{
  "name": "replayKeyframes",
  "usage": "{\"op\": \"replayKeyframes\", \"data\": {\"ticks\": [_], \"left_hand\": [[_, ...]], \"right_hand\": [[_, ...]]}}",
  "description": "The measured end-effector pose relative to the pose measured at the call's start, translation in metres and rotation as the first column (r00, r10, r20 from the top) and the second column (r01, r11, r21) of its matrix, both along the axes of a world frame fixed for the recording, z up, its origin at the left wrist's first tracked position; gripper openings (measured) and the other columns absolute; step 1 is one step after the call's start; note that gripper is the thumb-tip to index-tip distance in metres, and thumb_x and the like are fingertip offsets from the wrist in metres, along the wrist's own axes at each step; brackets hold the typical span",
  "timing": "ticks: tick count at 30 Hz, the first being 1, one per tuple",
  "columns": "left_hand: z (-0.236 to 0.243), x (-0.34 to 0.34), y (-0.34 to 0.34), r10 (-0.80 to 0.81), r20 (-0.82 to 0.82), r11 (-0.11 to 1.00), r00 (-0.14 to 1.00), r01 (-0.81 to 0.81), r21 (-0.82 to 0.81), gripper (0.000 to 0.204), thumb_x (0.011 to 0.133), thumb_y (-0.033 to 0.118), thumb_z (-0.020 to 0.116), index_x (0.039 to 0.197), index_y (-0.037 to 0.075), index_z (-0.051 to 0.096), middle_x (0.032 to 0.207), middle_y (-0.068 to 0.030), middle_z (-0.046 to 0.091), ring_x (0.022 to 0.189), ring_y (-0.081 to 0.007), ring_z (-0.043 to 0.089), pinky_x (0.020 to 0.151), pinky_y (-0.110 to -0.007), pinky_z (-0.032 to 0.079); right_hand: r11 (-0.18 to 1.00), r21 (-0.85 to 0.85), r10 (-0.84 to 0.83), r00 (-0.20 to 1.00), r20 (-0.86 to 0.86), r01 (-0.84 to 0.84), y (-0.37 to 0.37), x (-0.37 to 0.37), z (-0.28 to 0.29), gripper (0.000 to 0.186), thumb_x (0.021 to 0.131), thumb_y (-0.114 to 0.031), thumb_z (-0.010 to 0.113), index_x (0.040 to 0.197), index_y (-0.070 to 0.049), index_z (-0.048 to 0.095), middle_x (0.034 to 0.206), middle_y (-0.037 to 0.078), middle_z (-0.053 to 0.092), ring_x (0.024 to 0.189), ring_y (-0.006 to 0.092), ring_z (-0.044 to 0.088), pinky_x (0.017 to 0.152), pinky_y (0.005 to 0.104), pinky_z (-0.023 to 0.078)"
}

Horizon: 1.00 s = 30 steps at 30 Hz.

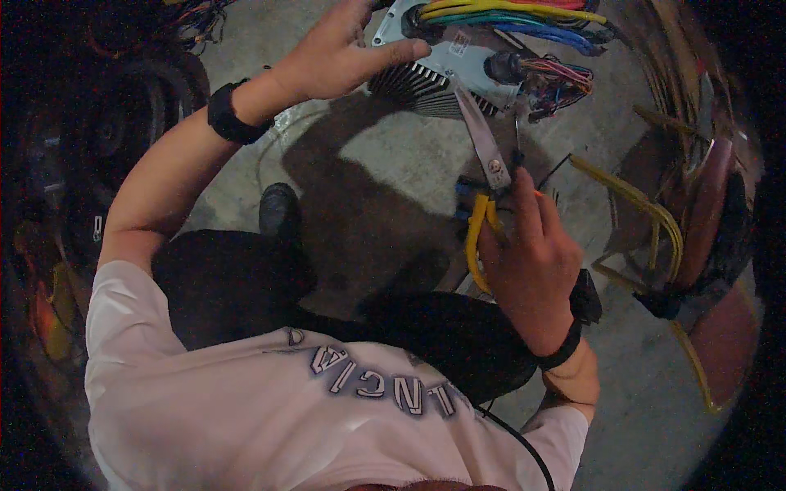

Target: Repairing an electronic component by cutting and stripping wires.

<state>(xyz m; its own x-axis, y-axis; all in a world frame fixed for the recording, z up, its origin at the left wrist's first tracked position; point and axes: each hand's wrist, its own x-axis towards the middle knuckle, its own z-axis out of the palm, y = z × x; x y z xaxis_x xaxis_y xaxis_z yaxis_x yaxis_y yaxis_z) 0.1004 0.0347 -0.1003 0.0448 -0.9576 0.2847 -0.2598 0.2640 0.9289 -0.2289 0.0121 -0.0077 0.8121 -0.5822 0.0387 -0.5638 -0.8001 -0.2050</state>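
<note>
A silvery metal box (pixel 467 56) with black cooling fins (pixel 426 88) lies on the floor at the top of the view. My left hand (pixel 340 57) grips its left end, thumb across the top face; the other fingers are partly hidden. In my right hand (pixel 534 254) is a pair of scissors (pixel 483 139) with yellow handles, its blade pointing up at the box's near edge. Beside the blade, a thin metal shaft (pixel 517 131) with a dark base rises from the same hand; I cannot tell its kind. Thick coloured cables (pixel 508 12) and a thin-wire bundle (pixel 561 82) leave the box.
Yellow-edged strips (pixel 647 204) and dark reddish-brown pieces (pixel 725 335) lie on the right. Dark round objects (pixel 123 106) stand in shadow at the left, with loose wires (pixel 196 20) above them. My shoe (pixel 278 211) is on the concrete floor (pixel 237 180) between my arms.
</note>
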Motion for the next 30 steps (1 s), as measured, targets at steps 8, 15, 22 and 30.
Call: {"op": "replayKeyframes", "data": {"ticks": [8,15,22,30], "left_hand": [[0.005,-0.008,0.013,0.034,-0.032,0.999,0.999,-0.034,0.017,0.081,0.096,0.027,0.075,0.158,0.006,0.029,0.150,-0.0169,0.044,0.143,-0.0294,0.041,0.120,-0.043,0.033],[-0.002,-0.006,0.024,0.043,-0.021,0.998,0.999,-0.044,-0.049,0.079,0.096,0.027,0.076,0.158,0.007,0.030,0.150,-0.0177,0.044,0.142,-0.0300,0.042,0.119,-0.045,0.034],[-0.015,-0.004,0.013,0.035,-0.029,0.996,0.999,-0.037,-0.084,0.080,0.096,0.026,0.075,0.158,0.007,0.030,0.151,-0.0181,0.043,0.142,-0.0304,0.042,0.120,-0.045,0.034],[0.016,0.003,-0.019,0.017,-0.042,1.000,0.999,-0.017,0.012,0.081,0.096,0.025,0.075,0.159,0.006,0.028,0.153,-0.0180,0.042,0.143,-0.0308,0.041,0.121,-0.046,0.032]], "right_hand": [[1.000,0.020,-0.014,0.996,-0.092,0.016,0.013,0.002,0.007,0.075,0.075,-0.019,0.084,0.142,-0.002,0.055,0.108,0.016,0.068,0.085,0.0321,0.070,0.065,0.0395,0.056],[0.999,-0.023,0.019,0.984,-0.177,-0.024,0.020,0.002,0.003,0.077,0.076,-0.022,0.083,0.143,0.000,0.052,0.112,0.015,0.067,0.093,0.0312,0.070,0.068,0.0398,0.059],[0.991,0.091,-0.080,0.977,-0.200,0.100,0.010,0.014,0.035,0.072,0.073,-0.009,0.082,0.141,-0.009,0.059,0.105,0.014,0.069,0.081,0.0339,0.071,0.068,0.0432,0.056],[1.000,0.012,0.025,0.978,-0.205,-0.023,-0.047,0.013,0.046,0.070,0.074,-0.011,0.082,0.140,-0.009,0.061,0.106,0.014,0.069,0.081,0.0343,0.071,0.069,0.0415,0.055]]}}
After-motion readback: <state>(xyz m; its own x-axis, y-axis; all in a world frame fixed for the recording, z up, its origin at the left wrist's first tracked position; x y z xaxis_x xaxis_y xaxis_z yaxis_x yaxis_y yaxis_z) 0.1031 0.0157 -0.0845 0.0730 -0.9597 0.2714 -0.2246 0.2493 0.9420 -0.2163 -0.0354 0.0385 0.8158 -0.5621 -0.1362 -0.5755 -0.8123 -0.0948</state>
